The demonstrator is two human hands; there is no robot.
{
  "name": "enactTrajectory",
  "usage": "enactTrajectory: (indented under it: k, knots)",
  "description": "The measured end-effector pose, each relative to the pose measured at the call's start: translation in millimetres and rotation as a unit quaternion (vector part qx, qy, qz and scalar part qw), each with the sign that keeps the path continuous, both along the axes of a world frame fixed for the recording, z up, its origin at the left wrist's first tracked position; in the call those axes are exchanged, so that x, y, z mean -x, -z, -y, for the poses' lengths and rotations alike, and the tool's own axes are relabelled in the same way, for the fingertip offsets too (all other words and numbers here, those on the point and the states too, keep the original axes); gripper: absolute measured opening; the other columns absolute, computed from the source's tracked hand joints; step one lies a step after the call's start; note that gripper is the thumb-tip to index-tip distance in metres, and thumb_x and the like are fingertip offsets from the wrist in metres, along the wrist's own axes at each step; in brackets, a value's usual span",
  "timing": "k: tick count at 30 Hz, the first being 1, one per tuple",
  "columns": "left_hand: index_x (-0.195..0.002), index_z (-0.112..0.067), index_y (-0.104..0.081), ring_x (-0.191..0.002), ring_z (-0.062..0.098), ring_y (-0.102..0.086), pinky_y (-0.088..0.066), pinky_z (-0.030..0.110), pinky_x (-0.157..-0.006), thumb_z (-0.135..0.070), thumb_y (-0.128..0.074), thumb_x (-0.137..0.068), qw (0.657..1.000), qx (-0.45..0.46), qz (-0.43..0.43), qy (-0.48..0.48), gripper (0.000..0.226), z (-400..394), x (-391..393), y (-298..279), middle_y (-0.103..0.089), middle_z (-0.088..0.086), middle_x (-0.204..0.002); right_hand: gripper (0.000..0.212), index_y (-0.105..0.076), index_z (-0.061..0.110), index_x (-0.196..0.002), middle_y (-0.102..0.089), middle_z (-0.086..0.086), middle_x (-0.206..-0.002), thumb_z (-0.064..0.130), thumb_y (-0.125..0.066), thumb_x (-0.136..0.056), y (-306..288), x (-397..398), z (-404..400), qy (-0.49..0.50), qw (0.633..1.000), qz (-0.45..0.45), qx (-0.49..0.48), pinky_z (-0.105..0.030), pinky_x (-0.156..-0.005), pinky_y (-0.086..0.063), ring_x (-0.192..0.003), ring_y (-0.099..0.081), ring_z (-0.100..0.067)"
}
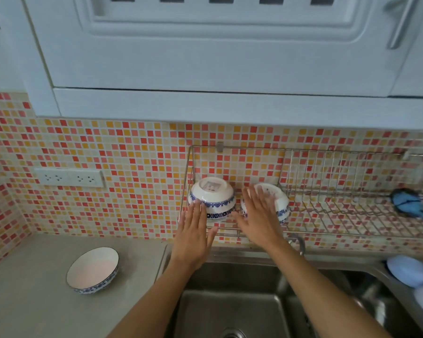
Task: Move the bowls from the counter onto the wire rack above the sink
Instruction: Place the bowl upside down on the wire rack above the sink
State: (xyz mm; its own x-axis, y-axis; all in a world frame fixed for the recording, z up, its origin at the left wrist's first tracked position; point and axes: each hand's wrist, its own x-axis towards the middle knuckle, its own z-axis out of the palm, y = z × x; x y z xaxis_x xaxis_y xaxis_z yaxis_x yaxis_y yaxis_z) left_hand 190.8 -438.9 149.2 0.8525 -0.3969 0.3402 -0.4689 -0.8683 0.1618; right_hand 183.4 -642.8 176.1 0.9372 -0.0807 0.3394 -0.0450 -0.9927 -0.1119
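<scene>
- Two bowls [211, 198] sit upturned at the rack's [327, 191] left end; base mark unreadable.
- Left hand [193, 237] and right hand [259, 215] flat, fingers straight, holding nothing.
- Third bowl [93, 269] upright on desk [34, 301].

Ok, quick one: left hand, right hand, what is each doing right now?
Left hand: open, fingers straight, tips at the left bowl on the wire rack, gripping nothing.
Right hand: open, fingers straight in front of the right bowl; contact unclear.

Wire rack [327, 208]: two upturned bowls [211, 200], blurred blue item [408, 203], perhaps brush. Counter [34, 276]: one upright bowl [93, 269].
</scene>
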Motion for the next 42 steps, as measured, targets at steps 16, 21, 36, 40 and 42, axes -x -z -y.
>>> enactTrajectory:
  k: [16, 21, 36, 40, 42]
  knots:
    - [-0.146, -0.019, 0.02, -0.142, 0.017, 0.022, 0.008, 0.038, -0.118, -0.058, 0.013, -0.088, 1.0, 0.009, 0.009, -0.004, 0.07, 26.9, -23.8, -3.0, 0.025, -0.001, -0.153, 0.095, 0.024, 0.014, -0.151, 0.033, -0.009, -0.156, 0.077, -0.006, -0.087, 4.7, 21.0, 26.2, 0.081, 0.992, -0.096, -0.029, -0.048, -0.117, 0.009, -0.143, 0.03, -0.023]
    - [-0.147, -0.018, 0.017, -0.143, 0.019, 0.021, 0.005, 0.04, -0.119, -0.059, 0.018, -0.087, 1.0, 0.01, 0.006, -0.018, 0.072, 24.8, -16.3, -0.4, 0.023, 0.0, -0.154, 0.093, 0.019, 0.013, -0.152, 0.028, -0.012, -0.157, 0.075, -0.001, -0.086, 4.6, 20.7, 25.8, 0.085, 0.993, -0.087, -0.014, -0.049, -0.118, 0.008, -0.145, 0.025, -0.026]
    - [-0.15, -0.026, 0.003, -0.144, 0.015, 0.019, 0.002, 0.043, -0.12, -0.048, -0.017, -0.1, 0.993, 0.056, -0.086, -0.058, 0.059, -110.3, 42.8, 48.8, 0.013, -0.006, -0.158, 0.056, -0.046, 0.008, -0.141, -0.03, -0.017, -0.156, 0.027, -0.061, -0.09, 67.6, 62.8, -76.6, -0.014, 0.965, 0.198, -0.173, -0.056, -0.115, -0.025, -0.147, -0.02, -0.033]
    - [-0.151, -0.024, -0.006, -0.147, 0.018, 0.005, -0.004, 0.041, -0.12, -0.051, -0.016, -0.097, 0.976, 0.102, -0.137, -0.138, 0.061, -186.0, 27.7, 67.9, 0.002, -0.001, -0.16, 0.037, -0.061, 0.009, -0.123, -0.048, -0.011, -0.139, 0.01, -0.062, -0.086, 93.0, 67.1, -161.5, -0.134, 0.936, 0.213, -0.246, -0.038, -0.105, -0.042, -0.133, -0.044, -0.024]
    - [-0.15, -0.019, -0.014, -0.147, 0.022, -0.006, -0.011, 0.039, -0.119, -0.045, -0.024, -0.1, 0.965, 0.131, -0.138, -0.182, 0.058, -223.3, 11.9, 79.6, -0.006, 0.004, -0.16, 0.032, -0.064, 0.009, -0.116, -0.055, -0.008, -0.128, 0.006, -0.065, -0.084, 109.2, 51.0, -208.0, -0.146, 0.931, 0.146, -0.303, -0.035, -0.102, -0.043, -0.122, -0.052, -0.023]
